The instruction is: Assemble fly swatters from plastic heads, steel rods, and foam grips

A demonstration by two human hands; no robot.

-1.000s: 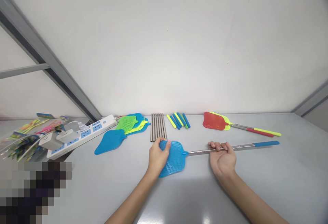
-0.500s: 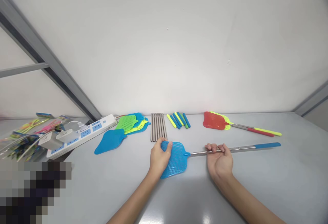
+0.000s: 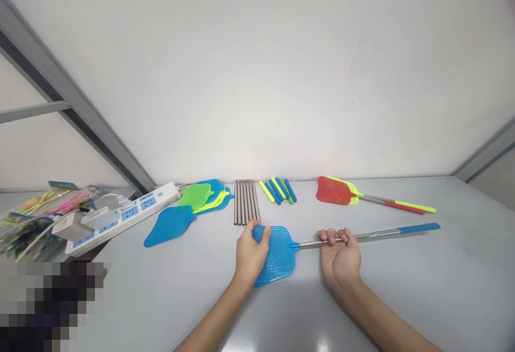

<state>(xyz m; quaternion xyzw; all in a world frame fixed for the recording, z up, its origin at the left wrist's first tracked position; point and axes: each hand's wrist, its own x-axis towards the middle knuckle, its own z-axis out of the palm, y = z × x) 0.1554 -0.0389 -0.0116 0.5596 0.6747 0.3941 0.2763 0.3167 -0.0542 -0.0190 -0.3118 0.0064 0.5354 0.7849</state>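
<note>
A blue fly swatter [image 3: 279,258] with a mesh head, a thin metal rod and a blue handle grip lies across both my hands, low over the table. My left hand [image 3: 251,253] pinches the left edge of its head, thumb on top. Palm up, my right hand [image 3: 341,253] has its fingers curled around the metal rod, between the head and the grip. Just behind my left hand several metal rods [image 3: 246,202] lie side by side. To their right are several loose blue, yellow and green handle grips [image 3: 278,190].
Loose swatter heads in blue [image 3: 171,224] and green [image 3: 197,195] lie at the left. A red swatter [image 3: 333,191] overlaps a yellow one [image 3: 414,206] at the back right. A power strip [image 3: 161,196] with plugs and bagged items [image 3: 36,218] stand far left.
The view has shifted slightly. My right hand sits a little further left along the rod, nearer the swatter head. My left hand keeps its hold on the head.
</note>
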